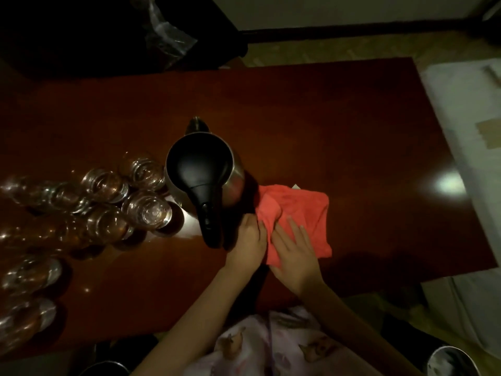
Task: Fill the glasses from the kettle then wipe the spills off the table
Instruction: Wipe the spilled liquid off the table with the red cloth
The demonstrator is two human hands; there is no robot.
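Presently noted: left hand (250, 241) pinching red cloth (298, 215), right hand (294, 251) flat on it, touching kettle (202, 172); likely risk — nudging kettle into glasses (146, 208) on bench (352, 131).

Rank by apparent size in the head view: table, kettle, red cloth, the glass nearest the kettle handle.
1. table, by far the largest.
2. kettle and red cloth: they cover similar areas, and the hands hide part of the cloth, so no ranking.
3. glass, the smallest.
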